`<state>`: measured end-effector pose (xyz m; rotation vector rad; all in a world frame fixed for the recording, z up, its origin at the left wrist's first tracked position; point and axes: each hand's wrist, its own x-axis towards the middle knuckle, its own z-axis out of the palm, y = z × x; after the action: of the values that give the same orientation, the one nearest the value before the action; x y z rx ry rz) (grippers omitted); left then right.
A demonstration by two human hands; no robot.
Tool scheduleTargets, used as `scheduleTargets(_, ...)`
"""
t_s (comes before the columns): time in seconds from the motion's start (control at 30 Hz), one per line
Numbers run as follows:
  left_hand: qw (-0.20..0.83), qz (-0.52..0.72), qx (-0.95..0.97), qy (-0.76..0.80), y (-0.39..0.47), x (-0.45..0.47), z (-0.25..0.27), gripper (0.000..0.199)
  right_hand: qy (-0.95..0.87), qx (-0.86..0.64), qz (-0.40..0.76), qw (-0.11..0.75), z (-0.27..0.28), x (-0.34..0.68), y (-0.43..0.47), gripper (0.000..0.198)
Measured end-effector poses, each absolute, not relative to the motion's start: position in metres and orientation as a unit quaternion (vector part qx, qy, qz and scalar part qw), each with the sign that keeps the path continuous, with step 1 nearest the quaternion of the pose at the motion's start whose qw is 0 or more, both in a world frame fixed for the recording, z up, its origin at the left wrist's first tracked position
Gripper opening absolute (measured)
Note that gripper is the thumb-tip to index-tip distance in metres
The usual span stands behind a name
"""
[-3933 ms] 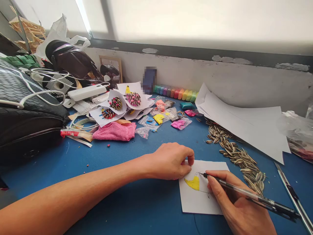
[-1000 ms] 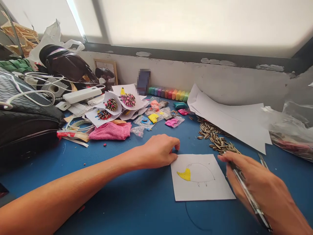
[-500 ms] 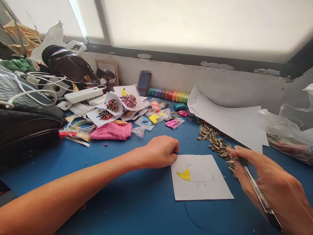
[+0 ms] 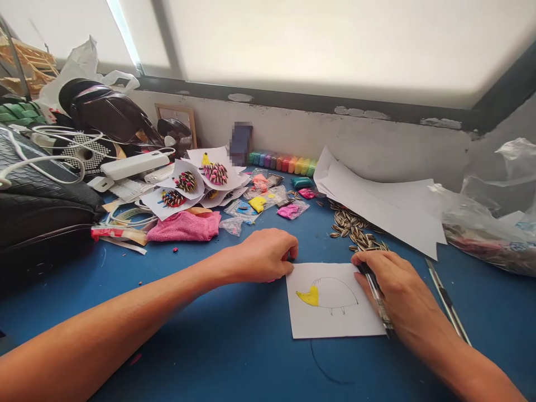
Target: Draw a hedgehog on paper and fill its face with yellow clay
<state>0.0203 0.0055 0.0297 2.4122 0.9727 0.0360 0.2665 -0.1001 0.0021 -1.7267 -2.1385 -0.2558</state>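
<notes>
A white sheet of paper (image 4: 335, 326) lies flat on the blue tabletop, with an outlined animal on it, its pointed head filled in yellow and two small legs below. At the sheet's upper left corner, my left hand (image 4: 272, 254) is closed, thumb and curled fingers pinching the edge. My right hand (image 4: 397, 285) rests along the right edge, fingers wrapped round a pen (image 4: 382, 307) that slants down across the paper's margin. Its fingertips touch the upper right corner. Sunflower seeds (image 4: 349, 223) lie heaped just beyond that hand, which hides part of the pile.
Right of my forearm lies a slim silver and black cutter-like tool (image 4: 448, 301). Behind are loose white sheets (image 4: 385, 206), clay packets (image 4: 293, 209) and a pink cloth (image 4: 184, 226). Seed-covered hedgehog pictures (image 4: 215, 173) stand left, near a black bag (image 4: 42, 206); a plastic bag (image 4: 494, 218) sits right.
My right hand has moved left with the pen, from over the seeds to the sheet's right edge. The silver tool has come into view. My left hand stays at its corner.
</notes>
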Motion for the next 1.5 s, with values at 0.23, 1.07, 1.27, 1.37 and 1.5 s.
scheduleTargets(0.23,0.277,-0.001,0.892,0.358,0.006,0.021,0.028,0.014,-0.760,-0.616,-0.090,0.190,-0.002,0.265,-0.098,0.019)
scheduleTargets(1.07,0.249,0.048,0.894,0.370,0.005,0.025,0.028,0.024,-0.761,-0.594,-0.170,0.197,0.005,0.267,-0.112,0.023)
scheduleTargets(1.27,0.253,0.024,0.909,0.332,0.003,0.024,0.029,0.020,-0.679,-0.654,0.040,0.332,0.024,0.233,-0.126,0.022)
scheduleTargets(1.37,0.265,0.007,0.905,0.331,0.005,0.024,0.026,0.022,-0.633,-0.671,0.144,0.359,0.025,0.221,-0.132,0.031)
scheduleTargets(1.5,0.263,0.005,0.907,0.329,0.006,0.025,0.027,0.024,-0.608,-0.688,0.180,0.351,0.017,0.220,-0.133,0.046)
